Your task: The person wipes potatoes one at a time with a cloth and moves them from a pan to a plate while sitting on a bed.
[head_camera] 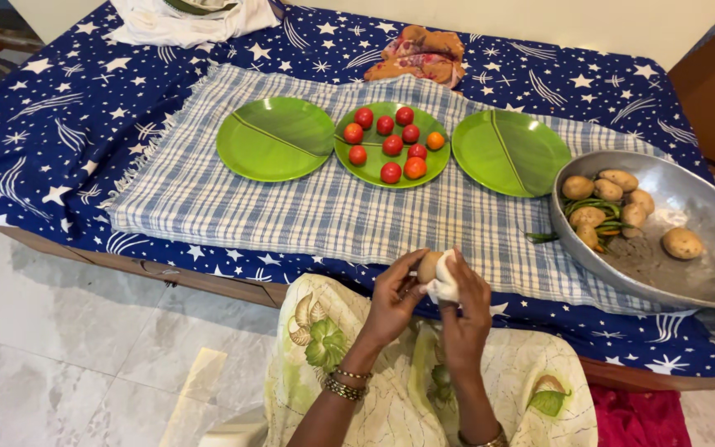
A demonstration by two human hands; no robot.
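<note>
The starry blue bedsheet point(59, 141) covers the whole bed in front of you, and the blue-and-white checked cloth point(291, 207) lies spread over its middle. Take that cloth as your landmark. At its right end sits the big steel basin point(705, 273), half over the cloth's edge, with several potatoes point(606, 189) and some green chillies point(593, 207) grouped at its far left side and one potato point(683, 242) alone nearer the middle. Across the far half of the cloth stand three green leaf-pattern plates in a row: the left plate point(275, 139) and the right plate point(511, 153) are bare, while the middle plate point(374, 172) carries red tomatoes point(392, 146). Beyond the cloth's far edge lies a crumpled orange patterned rag point(419, 54), and at the far left corner of the bed a white bundle of fabric point(179, 23).

Just off the near edge of the cloth, over your lap, your hands meet. Your left hand point(395, 302) cups a small potato point(429, 266) from the left, fingers curled round it. Your right hand point(465, 310) presses a small white cloth point(443, 285) against the potato's right side, fingers closed on the cloth. The potato stands roughly upright between them, its long axis pointing away from you, touching both hands, with your left hand carrying it.
</note>
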